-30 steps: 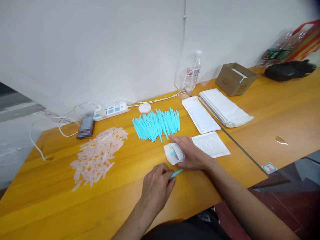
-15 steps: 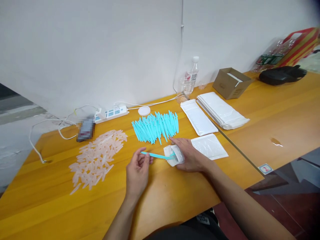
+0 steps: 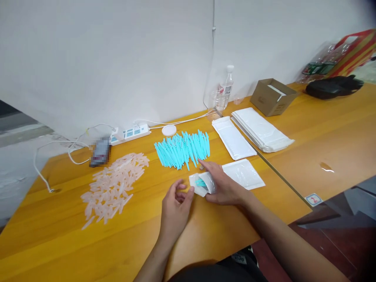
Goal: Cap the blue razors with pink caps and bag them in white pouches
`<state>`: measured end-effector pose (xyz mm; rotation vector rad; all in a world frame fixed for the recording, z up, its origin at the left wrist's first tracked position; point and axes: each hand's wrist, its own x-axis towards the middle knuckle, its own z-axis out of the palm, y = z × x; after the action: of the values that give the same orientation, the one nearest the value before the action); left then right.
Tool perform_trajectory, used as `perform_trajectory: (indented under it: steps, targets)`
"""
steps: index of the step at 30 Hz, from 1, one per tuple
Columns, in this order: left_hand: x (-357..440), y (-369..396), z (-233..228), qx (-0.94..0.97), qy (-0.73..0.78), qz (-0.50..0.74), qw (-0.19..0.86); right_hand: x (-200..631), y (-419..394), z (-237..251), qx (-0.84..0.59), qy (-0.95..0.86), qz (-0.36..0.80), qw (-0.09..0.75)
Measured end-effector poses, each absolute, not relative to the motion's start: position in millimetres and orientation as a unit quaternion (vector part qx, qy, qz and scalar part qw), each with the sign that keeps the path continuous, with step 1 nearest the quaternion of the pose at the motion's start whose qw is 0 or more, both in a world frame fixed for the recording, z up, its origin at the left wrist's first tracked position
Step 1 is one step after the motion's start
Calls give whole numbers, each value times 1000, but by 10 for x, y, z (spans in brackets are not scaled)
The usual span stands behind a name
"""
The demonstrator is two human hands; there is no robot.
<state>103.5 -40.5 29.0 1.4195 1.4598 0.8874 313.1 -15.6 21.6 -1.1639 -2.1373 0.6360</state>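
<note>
My right hand (image 3: 221, 184) holds a small white pouch (image 3: 198, 185) open at its mouth on the wooden table (image 3: 205, 235); turquoise sticks show inside it. My left hand (image 3: 175, 209) hovers just left of the pouch's mouth, fingers apart and holding nothing. A pile of turquoise plastic sticks (image 3: 182, 149) lies just beyond the pouch. To the left lies a heap of pale pink translucent caps (image 3: 113, 186). A flat clear-fronted pouch (image 3: 243, 174) lies right of my right hand.
More white pouches (image 3: 233, 138) and a stack of them (image 3: 261, 129) lie at the back right, with a cardboard box (image 3: 273, 96), a water bottle (image 3: 225, 89), a power strip (image 3: 131, 133), a white round lid (image 3: 169, 130) and a black bag (image 3: 333, 86).
My left hand brought a turquoise stick to the pouch's mouth; the stick is now inside and the hand has let go. My right hand kept hold of the pouch.
</note>
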Motion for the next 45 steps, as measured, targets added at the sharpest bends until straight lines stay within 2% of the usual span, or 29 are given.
perform_trajectory:
  steps: [2,4,7,10,13,18,24,27,30,33,36,40,42,45]
  targets:
    - [994,-461,438,505,572,356,539,3022,-183,352,-434,-791,255,349]
    - [981,-509,702,500,511,382,586,2888,-221,550,-425,-769,264,398]
    - [950,-584,1157,539,490,447,520,2704,-288,890,-419,-742,246,462]
    - [916,-638,1400,607,485,443,448,2590,-345,1107,-431,-734,209,481]
    - [900,-628,1370,641,503,415,404,2541,-407,1039,-440,-757,144,460]
    - [787,-570,1209,630,553,441,319,2533,-605,538,-522,-741,57,419]
    - [722,-486,1240,595,498,434,457,2645,-746,393,-493,-762,-6,420]
    - [757,-409,1238,587,446,439,514,2895,-549,498,-534,-725,-104,423]
    - [742,-368,1111,610,433,408,523,3265,-82,596,-649,-661,-173,334]
    - [678,-389,861,622,462,359,520,3595,519,622,-787,-578,-103,192]
    - [580,-438,603,642,486,308,507,3714,963,560,-826,-541,-54,148]
    - [367,-463,389,644,529,279,477,3423,989,411,-791,-594,-8,146]
    - [228,-459,325,626,555,290,465,3146,825,337,-742,-647,25,173]
    - [19,-461,253,597,588,314,446,2732,605,252,-689,-700,89,166]
